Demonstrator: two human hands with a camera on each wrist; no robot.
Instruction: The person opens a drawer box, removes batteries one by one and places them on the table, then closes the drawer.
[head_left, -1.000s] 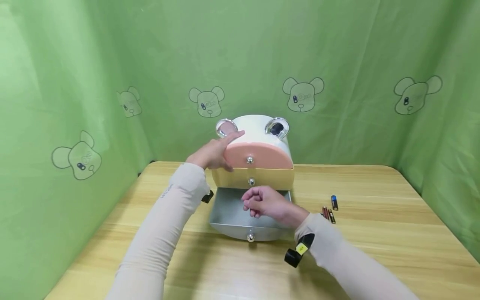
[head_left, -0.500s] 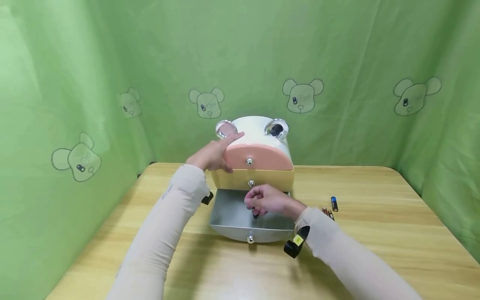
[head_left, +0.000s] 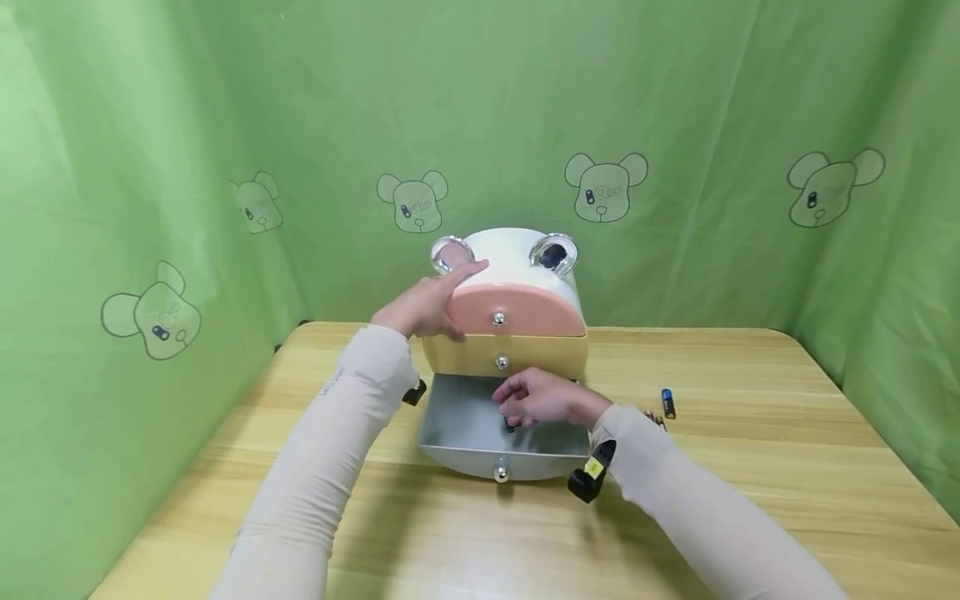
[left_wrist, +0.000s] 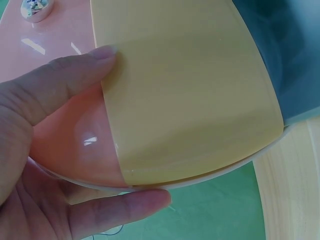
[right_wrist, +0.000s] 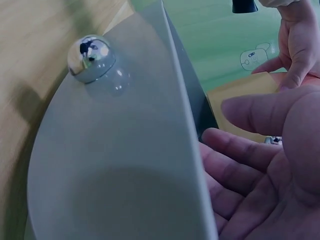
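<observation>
A small cabinet with a white top (head_left: 510, 254) and silver-rimmed ears stands on the table. Its pink drawer (left_wrist: 65, 115) and yellow drawer (left_wrist: 195, 95) are closed; the bottom grey drawer (head_left: 457, 425) is pulled out. My left hand (head_left: 427, 304) grips the cabinet's left side, thumb on the front and fingers along the side. Inside the grey drawer is my right hand (head_left: 542, 397), its thumb and fingers apart in the right wrist view. A small dark object (head_left: 509, 425), perhaps a battery, shows below its fingers; the drawer front hides it from the right wrist view.
A blue and black battery (head_left: 668, 403) lies on the wooden table (head_left: 750, 467) to the right. Closer to my right sleeve are more batteries (head_left: 656, 419), partly hidden by it. Green curtains (head_left: 495, 108) enclose the table at the back and sides.
My right hand has shifted slightly right inside the grey drawer, and its fingers look looser. The small dark object has come into sight below them. My left hand keeps its place.
</observation>
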